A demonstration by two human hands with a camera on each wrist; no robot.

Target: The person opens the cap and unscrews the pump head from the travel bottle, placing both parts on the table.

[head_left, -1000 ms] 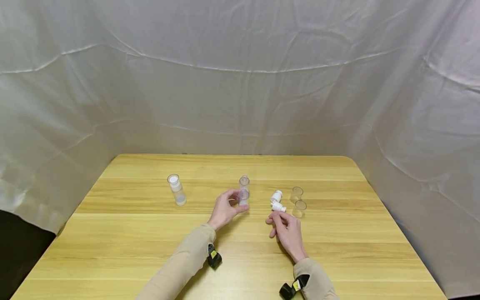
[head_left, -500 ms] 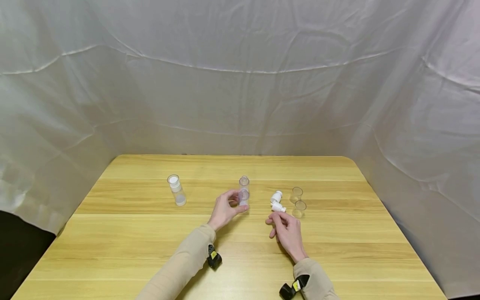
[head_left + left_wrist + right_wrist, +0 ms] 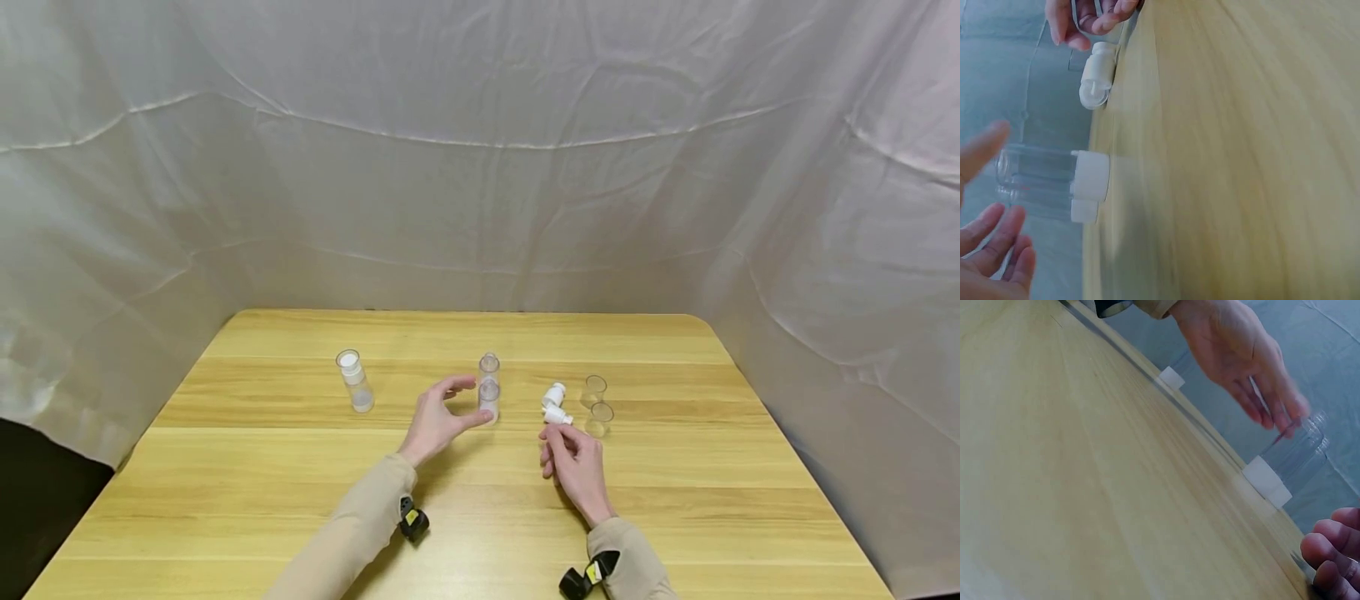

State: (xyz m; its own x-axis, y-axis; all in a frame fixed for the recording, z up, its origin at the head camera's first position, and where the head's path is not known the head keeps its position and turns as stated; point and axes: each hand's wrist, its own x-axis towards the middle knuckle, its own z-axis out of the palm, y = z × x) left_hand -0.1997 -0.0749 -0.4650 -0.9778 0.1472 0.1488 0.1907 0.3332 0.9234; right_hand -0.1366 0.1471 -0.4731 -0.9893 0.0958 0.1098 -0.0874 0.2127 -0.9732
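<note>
My left hand (image 3: pixel 437 423) is spread beside two clear bottles with white bases, standing one behind the other in the middle of the table. Its thumb overlaps the nearer bottle (image 3: pixel 489 400) in the head view; the left wrist view shows fingers (image 3: pixel 1007 240) apart around the clear body. The farther bottle (image 3: pixel 489 367) stands just behind. Loosely curled, my right hand (image 3: pixel 577 468) rests low by two white pump heads, one lying near it (image 3: pixel 557 415) and the other pump head (image 3: pixel 554 393) behind. Nothing shows between its fingers.
Two clear cylindrical caps (image 3: pixel 596 388) stand to the right of the pump heads. At the left stands another clear bottle (image 3: pixel 355 382) with a white top part inside a clear sleeve. A pale curtain (image 3: pixel 480 217) surrounds the wooden table (image 3: pixel 480 533).
The left fingers have spread and drawn back left from the nearer bottle, which now shows more fully. The right fingers have shifted slightly. The other things have stayed put.
</note>
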